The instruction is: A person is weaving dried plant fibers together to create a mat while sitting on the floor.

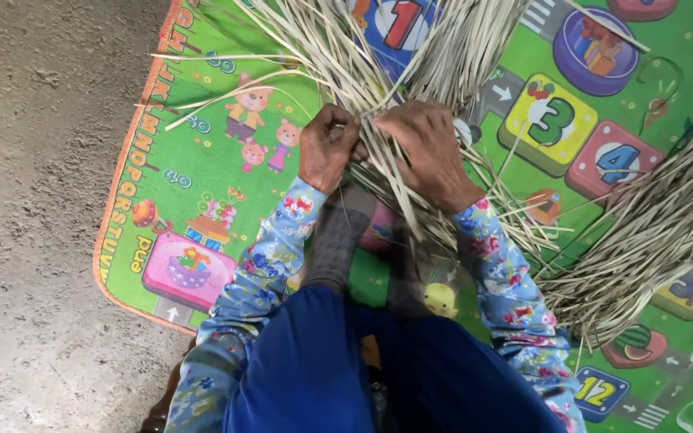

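Pale reed strips (378, 96) are being plaited on a colourful play mat (202, 160), which is laid over a rough concrete floor (34, 200). Only a small patch of crossed strips can be seen so far, right under the hands near the middle of the mat; it's judged that the weave is at an early stage, since most of each strip is left loose and fanned out toward the mat's far edge. A second big bundle of strips (651, 232) is lying untouched on the mat's right side, so plenty of material is left.

The left hand (326, 148) is curled into a tight fist, knuckles up, and a few strips are pinched in its grip at the woven patch. The right hand (427, 152) is laid flatter, palm down, fingers bent over the strips and pressed against them just beside the left hand; strips are held under its fingers, though exactly how many can't be told. Both wrists are bent inward, floral sleeves (270, 265) are angled in from either side, and socked feet (338, 232) are planted on the mat just below the hands.
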